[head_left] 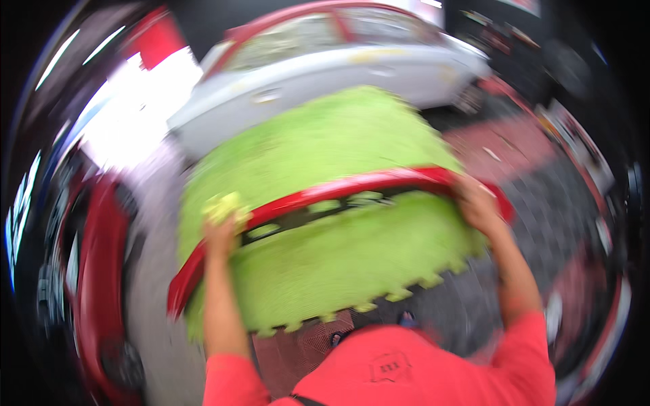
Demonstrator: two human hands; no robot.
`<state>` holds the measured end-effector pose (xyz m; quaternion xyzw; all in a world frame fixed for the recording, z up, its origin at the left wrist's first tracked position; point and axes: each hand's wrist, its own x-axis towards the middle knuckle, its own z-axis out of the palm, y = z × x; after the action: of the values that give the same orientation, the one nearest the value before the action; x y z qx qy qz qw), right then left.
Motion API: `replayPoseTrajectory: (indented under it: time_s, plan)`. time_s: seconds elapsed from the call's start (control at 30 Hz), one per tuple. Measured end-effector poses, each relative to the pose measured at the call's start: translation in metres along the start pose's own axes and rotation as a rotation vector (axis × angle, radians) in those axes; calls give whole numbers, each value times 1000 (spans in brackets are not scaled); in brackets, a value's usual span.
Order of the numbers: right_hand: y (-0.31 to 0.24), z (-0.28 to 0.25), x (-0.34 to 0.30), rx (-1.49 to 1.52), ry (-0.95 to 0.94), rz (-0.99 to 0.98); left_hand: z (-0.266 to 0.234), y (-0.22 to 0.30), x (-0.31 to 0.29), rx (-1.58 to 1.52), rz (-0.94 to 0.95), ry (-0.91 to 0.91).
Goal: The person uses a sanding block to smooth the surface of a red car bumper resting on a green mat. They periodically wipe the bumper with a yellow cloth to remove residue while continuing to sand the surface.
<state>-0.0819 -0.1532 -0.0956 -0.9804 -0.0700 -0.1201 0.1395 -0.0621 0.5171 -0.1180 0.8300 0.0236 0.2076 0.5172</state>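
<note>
A long, curved, glossy red car trim panel point(352, 184) spans the view from lower left to right, with dark cut-outs along its near side. It is above or on a green foam mat point(311, 139) with jigsaw edges; blur hides whether they touch. My left hand point(221, 238) is closed on a crumpled yellow cloth point(226, 206) at the panel's left part. Around the panel's right part, my right hand point(477, 207) is closed, with the panel's tip sticking out beyond it. Both fingers' undersides are hidden.
Behind the mat stands a white and red car point(305, 74) with covered windows. Another red car point(101, 271) is at the left. Dark grey tiles point(542, 203) and a reddish floor patch point(504, 145) lie to the right. Bright light comes in at the upper left.
</note>
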Motion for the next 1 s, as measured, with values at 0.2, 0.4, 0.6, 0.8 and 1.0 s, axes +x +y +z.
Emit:
replayPoseTrajectory:
  time_s: [0.2,0.4,0.6,0.8,1.0]
  plan:
    - [114,60,22,74,144,-148,49,68,7,343,1,107]
    - [132,69,38,267,81,-254,26,60,-4,422,-71,183]
    - [140,94,68,208,69,-243,28,69,-8,371,-77,180]
    - [83,74,61,193,70,-353,27,75,-10,358,-95,166]
    - [125,83,44,55,135,-238,34,72,-6,348,-103,142]
